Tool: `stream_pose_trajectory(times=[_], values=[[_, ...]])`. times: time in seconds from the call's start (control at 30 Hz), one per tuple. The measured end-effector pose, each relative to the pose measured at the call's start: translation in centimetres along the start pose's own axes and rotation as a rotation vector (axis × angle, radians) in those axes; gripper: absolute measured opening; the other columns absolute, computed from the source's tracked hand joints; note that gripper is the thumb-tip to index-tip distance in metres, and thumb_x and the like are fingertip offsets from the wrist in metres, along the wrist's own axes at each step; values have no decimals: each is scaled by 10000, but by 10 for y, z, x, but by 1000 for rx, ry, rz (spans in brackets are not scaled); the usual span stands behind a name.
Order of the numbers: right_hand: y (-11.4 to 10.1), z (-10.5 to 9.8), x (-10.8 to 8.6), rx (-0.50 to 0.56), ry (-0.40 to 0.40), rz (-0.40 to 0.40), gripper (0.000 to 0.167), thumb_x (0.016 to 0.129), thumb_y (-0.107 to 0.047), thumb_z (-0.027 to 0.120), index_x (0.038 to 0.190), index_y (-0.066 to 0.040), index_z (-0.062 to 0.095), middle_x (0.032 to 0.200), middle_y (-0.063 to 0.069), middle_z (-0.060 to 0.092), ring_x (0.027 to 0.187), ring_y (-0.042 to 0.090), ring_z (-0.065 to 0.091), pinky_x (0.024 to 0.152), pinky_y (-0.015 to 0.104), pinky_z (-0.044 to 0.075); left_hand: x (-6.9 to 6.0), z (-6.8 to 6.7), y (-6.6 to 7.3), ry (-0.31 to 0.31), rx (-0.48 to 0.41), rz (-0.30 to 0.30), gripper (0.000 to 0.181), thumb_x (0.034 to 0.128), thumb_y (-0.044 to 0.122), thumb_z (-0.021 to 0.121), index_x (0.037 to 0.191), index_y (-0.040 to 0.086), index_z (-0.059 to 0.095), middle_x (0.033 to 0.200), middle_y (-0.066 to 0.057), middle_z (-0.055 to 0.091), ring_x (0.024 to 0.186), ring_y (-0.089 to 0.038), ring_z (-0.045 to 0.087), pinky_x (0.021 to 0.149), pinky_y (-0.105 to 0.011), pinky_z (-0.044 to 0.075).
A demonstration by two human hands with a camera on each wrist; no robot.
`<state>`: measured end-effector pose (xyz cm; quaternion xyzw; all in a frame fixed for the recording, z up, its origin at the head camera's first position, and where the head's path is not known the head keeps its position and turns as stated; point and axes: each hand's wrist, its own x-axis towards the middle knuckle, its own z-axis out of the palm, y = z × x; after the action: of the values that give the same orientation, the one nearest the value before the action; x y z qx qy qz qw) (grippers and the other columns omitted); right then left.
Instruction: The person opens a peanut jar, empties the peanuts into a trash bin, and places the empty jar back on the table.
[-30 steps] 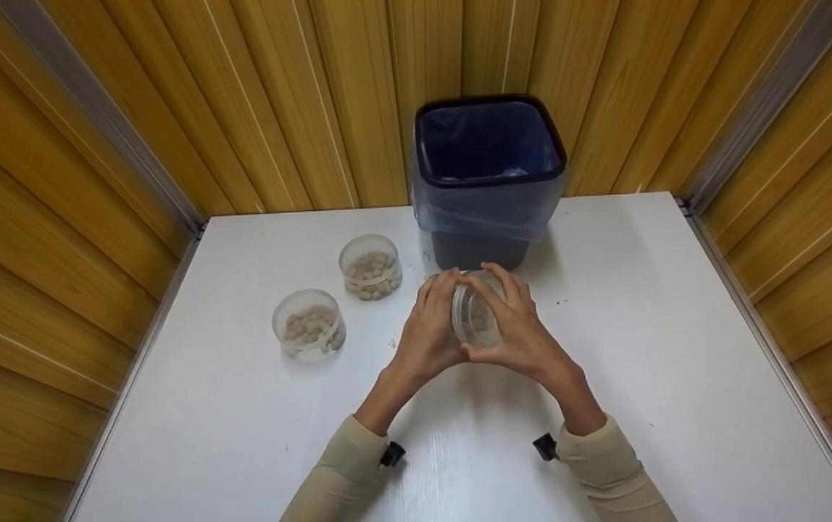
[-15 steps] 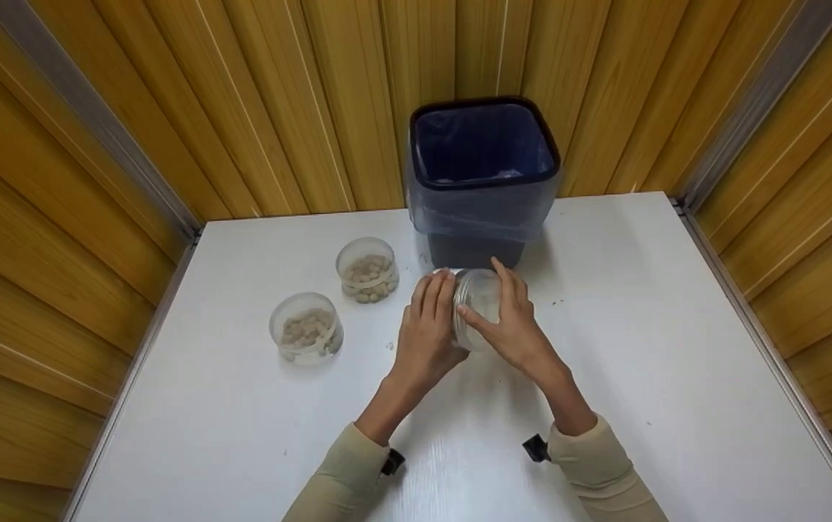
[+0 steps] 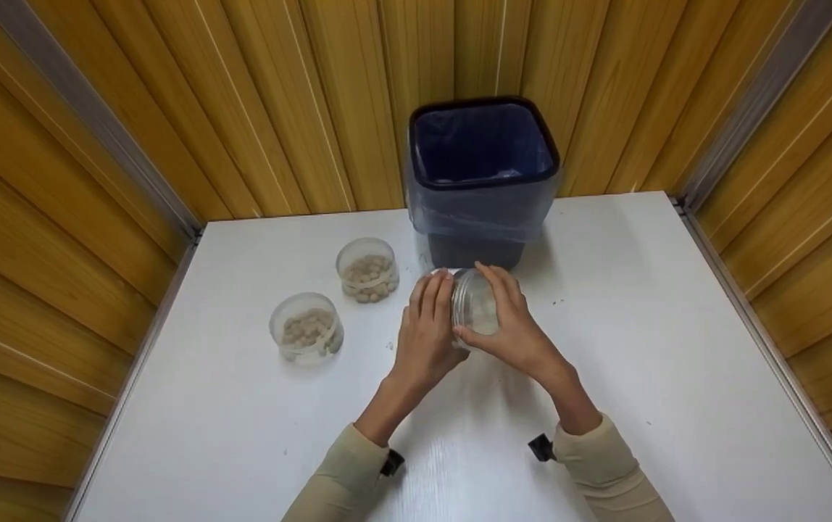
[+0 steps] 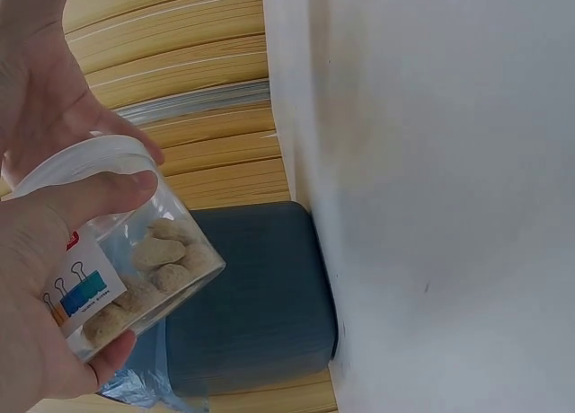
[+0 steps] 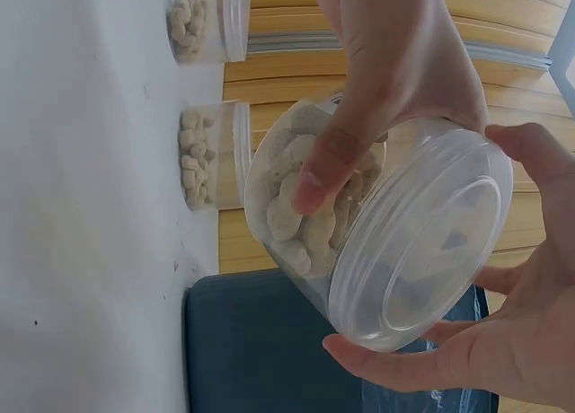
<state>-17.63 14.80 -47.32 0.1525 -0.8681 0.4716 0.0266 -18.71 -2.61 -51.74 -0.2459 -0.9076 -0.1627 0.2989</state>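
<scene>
A clear jar [image 3: 483,312] holding beige peanuts is tilted on its side between both hands above the table. The left hand [image 3: 425,330] grips the jar's body; in the left wrist view its thumb and fingers wrap the jar [image 4: 184,224] beside a printed label. The right hand [image 3: 521,333] has its fingers and thumb curved around the rim of the translucent lid [image 5: 422,238], seen in the right wrist view. The lid sits on the jar's mouth. In the left wrist view the peanuts [image 4: 160,251] lie toward the bottom end.
Two open clear containers of peanuts, one nearer [image 3: 306,328] and one farther back [image 3: 367,270], stand on the white table [image 3: 227,406] to the left. A dark bin [image 3: 477,250] with a plastic liner stands at the back, just beyond the hands. Wood-patterned walls enclose the table.
The right hand's fingers spread off the lid, then came back around it. The jar stayed in the left hand, nearly in the same place.
</scene>
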Motion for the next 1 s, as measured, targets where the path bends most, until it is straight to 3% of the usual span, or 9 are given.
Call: stream_pose_trajectory(times=[0.37, 0.73, 1.0], values=[[7, -8, -3, -66, -14, -205, 1001, 751, -270, 909, 1578, -252, 344, 1649, 143, 200, 1515, 355, 197, 1115, 642, 362, 2, -2, 0, 8, -51, 2, 1224, 570, 391, 986, 1531, 57, 306, 1552, -136, 395, 1436, -327, 345, 1030, -441, 502], [15, -14, -5, -171, -40, -334, 1010, 687, -246, 943, 1545, -282, 411, 1655, 77, 243, 1489, 353, 235, 1085, 631, 406, 0, -5, 1, -59, -109, -9, 1272, 542, 387, 1001, 1538, 52, 283, 1550, -135, 394, 1433, -331, 345, 1147, -437, 408], [21, -20, -3, -243, -79, -448, 1016, 647, -254, 965, 1526, -248, 455, 1640, 99, 286, 1503, 385, 220, 1127, 637, 358, -1, -7, 0, -111, -147, -16, 1297, 530, 388, 1013, 1545, 63, 275, 1570, -134, 369, 1455, -330, 319, 1174, -438, 375]])
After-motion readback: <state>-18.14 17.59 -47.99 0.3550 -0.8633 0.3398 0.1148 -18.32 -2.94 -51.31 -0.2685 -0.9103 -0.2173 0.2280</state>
